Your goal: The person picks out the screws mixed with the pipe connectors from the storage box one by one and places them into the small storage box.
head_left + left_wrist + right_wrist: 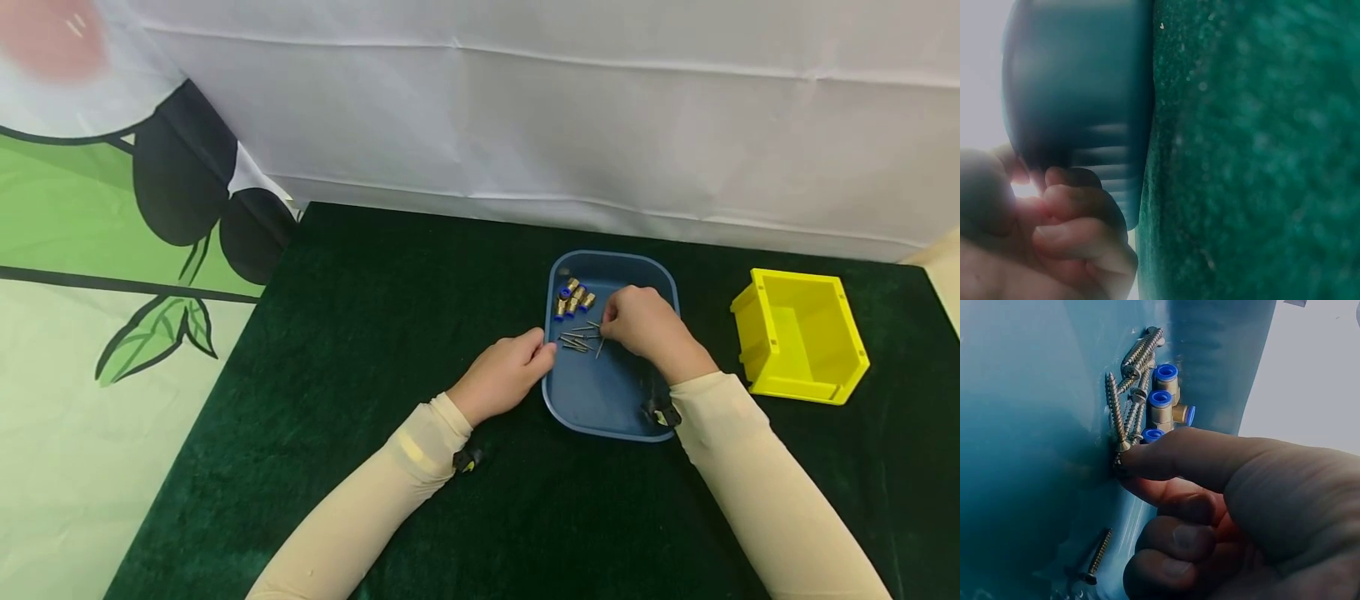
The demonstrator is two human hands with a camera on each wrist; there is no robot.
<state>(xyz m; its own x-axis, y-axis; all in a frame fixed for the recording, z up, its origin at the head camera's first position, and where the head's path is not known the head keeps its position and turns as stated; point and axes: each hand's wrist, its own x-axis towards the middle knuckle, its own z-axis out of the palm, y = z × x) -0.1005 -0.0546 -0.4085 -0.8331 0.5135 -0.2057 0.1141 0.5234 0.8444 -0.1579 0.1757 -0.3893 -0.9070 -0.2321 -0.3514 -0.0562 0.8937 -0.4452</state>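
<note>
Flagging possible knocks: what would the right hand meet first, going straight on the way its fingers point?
Most likely the loose screws in the blue tray; the right hand points at them from close by. Depth is unclear, so the tray itself might come first.

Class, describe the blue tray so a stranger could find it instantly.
Find the dark green table, then the yellow bin on its right. Left of that bin sits the tray, held at one edge by the left hand. Unlike the boxy bin, it is blue, shallow and round-cornered, with screws and fittings inside.
</note>
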